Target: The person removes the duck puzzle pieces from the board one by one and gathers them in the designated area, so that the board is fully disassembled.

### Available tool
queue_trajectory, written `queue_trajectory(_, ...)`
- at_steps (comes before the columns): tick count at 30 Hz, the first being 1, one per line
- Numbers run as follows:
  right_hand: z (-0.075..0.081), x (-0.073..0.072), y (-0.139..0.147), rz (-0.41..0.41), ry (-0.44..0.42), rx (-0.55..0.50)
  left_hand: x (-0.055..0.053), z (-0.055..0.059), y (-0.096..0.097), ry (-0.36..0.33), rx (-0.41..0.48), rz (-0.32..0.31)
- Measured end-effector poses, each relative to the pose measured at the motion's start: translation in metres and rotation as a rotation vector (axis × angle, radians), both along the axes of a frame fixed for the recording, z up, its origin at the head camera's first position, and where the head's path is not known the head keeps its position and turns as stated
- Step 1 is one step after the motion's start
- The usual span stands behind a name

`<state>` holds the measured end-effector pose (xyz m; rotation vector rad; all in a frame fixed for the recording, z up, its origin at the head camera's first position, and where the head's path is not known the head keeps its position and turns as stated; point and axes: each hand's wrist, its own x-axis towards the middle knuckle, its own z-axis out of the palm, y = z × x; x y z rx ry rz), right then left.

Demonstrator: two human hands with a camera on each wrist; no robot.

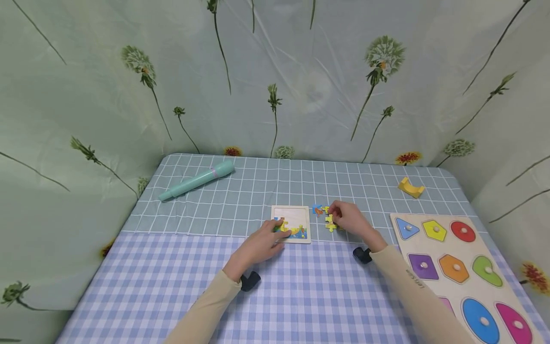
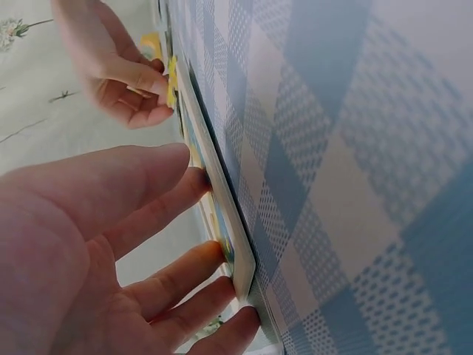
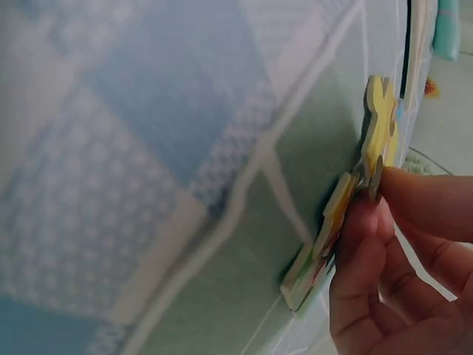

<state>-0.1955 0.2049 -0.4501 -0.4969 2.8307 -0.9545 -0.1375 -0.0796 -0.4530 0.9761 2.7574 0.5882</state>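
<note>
A small square wooden puzzle tray (image 1: 296,210) lies mid-table, its lower part filled with yellow and blue jigsaw pieces and its upper part bare wood. My left hand (image 1: 259,243) rests on it, fingers spread, fingertips at the pieces and the frame edge in the left wrist view. Just right of the tray, my right hand (image 1: 353,220) pinches a jigsaw piece (image 3: 376,177) between thumb and fingers; it shows mostly edge-on. Around those fingertips lie a yellow piece (image 3: 380,122) and a multicoloured piece (image 3: 314,266). A blue-and-orange piece (image 1: 318,210) sits nearer the tray.
A wooden shape board (image 1: 404,246) with knobbed coloured shapes lies at the right, partly under my right sleeve. Toward the back right is a yellow curved block (image 1: 411,188). A teal tapered stick (image 1: 197,181) lies back left. Flowered curtain hangs behind the table.
</note>
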Motion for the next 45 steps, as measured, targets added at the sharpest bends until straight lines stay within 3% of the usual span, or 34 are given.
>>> queue_trajectory(9, -0.003, 0.001, -0.004, 0.01, 0.03, 0.062, -0.001, -0.004, -0.002, 0.02, 0.055, -0.007)
queue_trajectory(15, 0.003, 0.005, -0.017, 0.053, 0.046, -0.072, -0.001, -0.009, -0.007, 0.047, 0.079, -0.03)
queue_trajectory(25, 0.002, 0.004, -0.068, 0.193, -0.069, -0.219, -0.001, -0.006, -0.028, 0.028, 0.074, 0.019)
queue_trajectory(36, 0.001, 0.002, -0.104, 0.261, -0.089, -0.171, 0.0, -0.003, -0.029, -0.031, 0.075, 0.032)
queue_trajectory(40, 0.003, 0.002, -0.108, 0.25, -0.071, -0.161, 0.0, -0.002, -0.028, -0.033, 0.07, 0.044)
queue_trajectory(45, 0.004, -0.001, -0.112, 0.296, -0.03, -0.203, 0.0, -0.001, -0.027, -0.037, 0.072, 0.057)
